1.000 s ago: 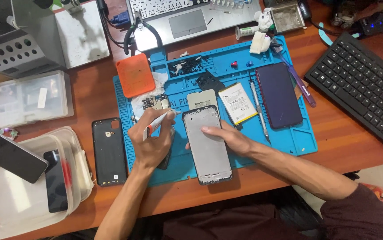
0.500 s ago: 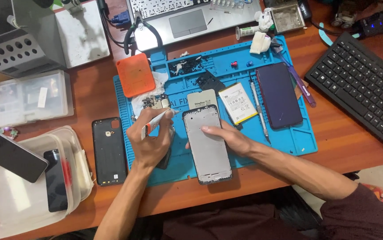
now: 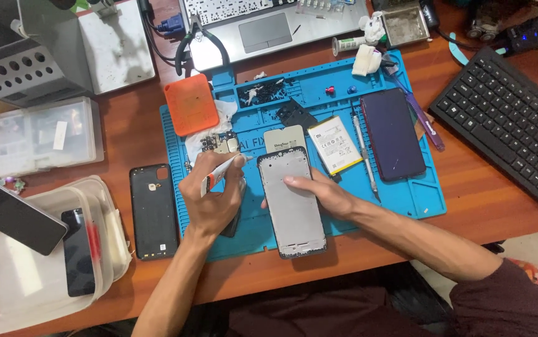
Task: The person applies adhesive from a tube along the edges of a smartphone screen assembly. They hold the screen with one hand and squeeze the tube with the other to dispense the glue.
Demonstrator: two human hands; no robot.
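Note:
My left hand (image 3: 213, 196) grips a small white glue tube (image 3: 222, 172) with a thin nozzle pointing right, toward the top left corner of a grey phone frame (image 3: 290, 209). That frame lies lengthwise on the blue repair mat (image 3: 418, 200). My right hand (image 3: 325, 193) rests flat on the frame's right edge, fingers spread over its middle. Just above the frame sits a small pale plate (image 3: 283, 138), and to the right a white phone battery (image 3: 335, 145). A dark phone screen (image 3: 393, 134) lies further right on the mat.
A black phone back cover (image 3: 152, 211) lies left of the mat. An orange pad (image 3: 191, 104), a circuit board (image 3: 219, 145), a metal tool (image 3: 363, 156) and loose screws are on the mat. A black keyboard (image 3: 506, 118) is at right, a laptop (image 3: 262, 28) behind, clear plastic tubs (image 3: 38, 268) at left.
The tube's nozzle in my left hand has edged a little toward the frame's top corner. My right hand stays on the frame.

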